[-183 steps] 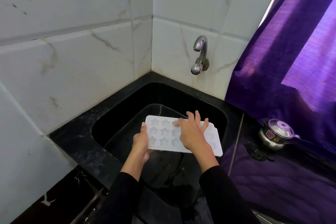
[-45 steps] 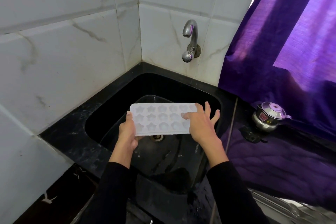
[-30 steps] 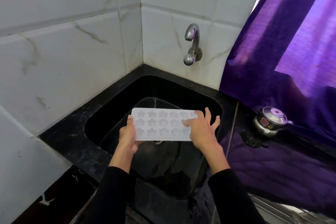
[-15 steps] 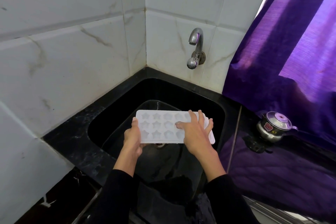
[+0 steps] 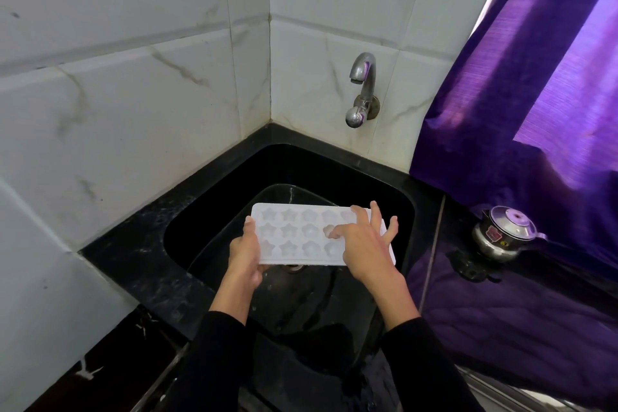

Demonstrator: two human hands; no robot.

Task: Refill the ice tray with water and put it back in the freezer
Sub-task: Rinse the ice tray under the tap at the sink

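Holding the tray level over the sink, the left hand grasps its left edge; the right hand lies on top, fingers spread, likely steadying it below the tap

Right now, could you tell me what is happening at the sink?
A person holds a white ice tray level over the black sink. The left hand grips its left end; the right hand lies on top, fingers spread. The tap is not running, and whether the moulds hold water is unclear.
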